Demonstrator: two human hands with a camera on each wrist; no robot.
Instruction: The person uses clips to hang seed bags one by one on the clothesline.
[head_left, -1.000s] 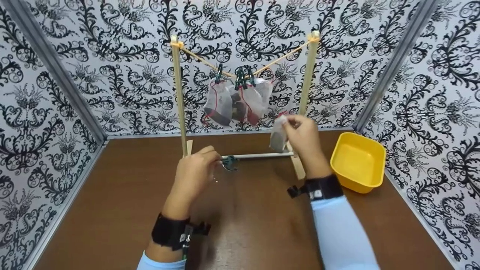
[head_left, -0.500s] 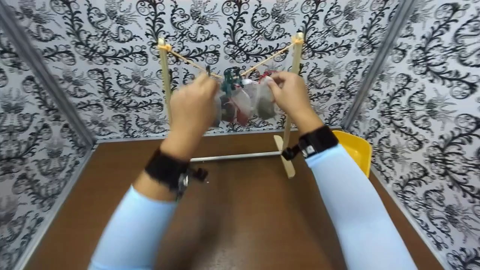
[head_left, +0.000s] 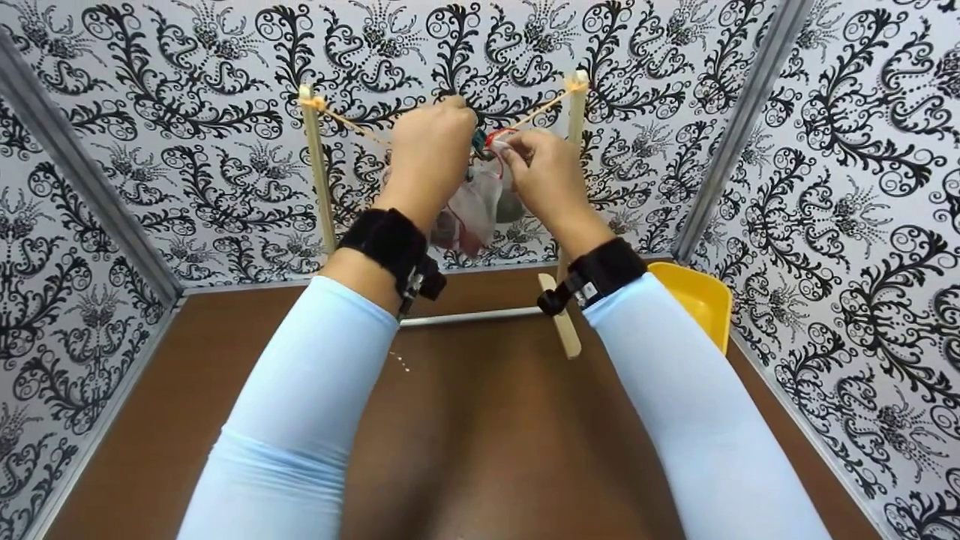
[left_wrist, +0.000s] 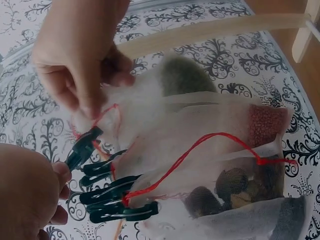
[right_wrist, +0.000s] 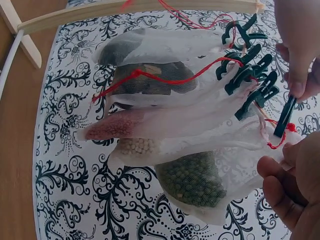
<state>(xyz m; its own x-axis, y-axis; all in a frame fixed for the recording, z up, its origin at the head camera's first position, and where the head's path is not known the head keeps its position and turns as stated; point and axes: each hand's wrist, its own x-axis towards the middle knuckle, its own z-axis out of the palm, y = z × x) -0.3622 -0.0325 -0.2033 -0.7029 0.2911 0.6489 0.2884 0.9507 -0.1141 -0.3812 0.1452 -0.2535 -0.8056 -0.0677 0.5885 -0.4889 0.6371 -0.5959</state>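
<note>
My left hand [head_left: 433, 146] pinches a dark green clothespin [right_wrist: 286, 116] at the cord, right of the hanging row. With thumb and fingers, my right hand [head_left: 551, 176] holds the gathered top of a white mesh drawstring pouch [right_wrist: 192, 180] filled with green beans. The clothespin's tip is by the pouch's red drawstring [left_wrist: 116, 107]; whether it bites on the cloth cannot be told. Beside it hang several similar pouches, including one with dark red grains [right_wrist: 115, 125] and one with pale beans [right_wrist: 137, 146], from green clothespins [right_wrist: 245, 75] on the cord [head_left: 536, 112].
The cord sags between a left wooden post [head_left: 317, 165] and a right wooden post [head_left: 576, 120]. A white rod [head_left: 472, 315] joins their feet low over the brown table [head_left: 480, 435]. A yellow basin [head_left: 709, 307] stands at right, partly behind my right sleeve. Patterned walls surround the table.
Both hands have risen from low over the table to the cord. My left hand brought the clothespin up and rightward; my right hand lifted the bean pouch beside the hanging ones.
</note>
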